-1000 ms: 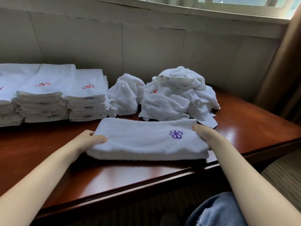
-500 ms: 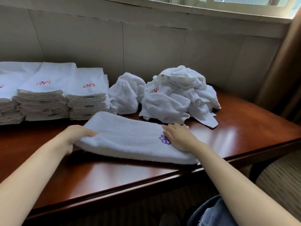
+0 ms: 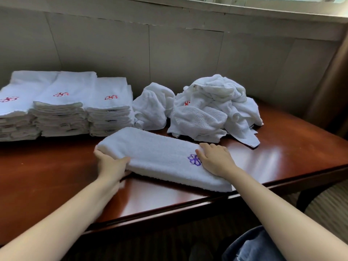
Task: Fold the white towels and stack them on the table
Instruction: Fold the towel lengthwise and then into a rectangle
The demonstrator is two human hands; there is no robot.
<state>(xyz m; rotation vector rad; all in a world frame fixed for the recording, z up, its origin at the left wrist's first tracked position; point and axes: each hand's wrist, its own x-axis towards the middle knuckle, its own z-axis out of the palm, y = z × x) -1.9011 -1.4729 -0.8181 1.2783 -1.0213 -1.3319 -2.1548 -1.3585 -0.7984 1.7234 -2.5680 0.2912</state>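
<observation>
Head view, fingers first: what do they do?
— The left hand curls round the left end of the folded towel, thumb on top. The right hand lies flat on it, fingers straight, touching the purple emblem.
— And the towel?
— On the table, just before the folded stacks and the loose pile.
</observation>
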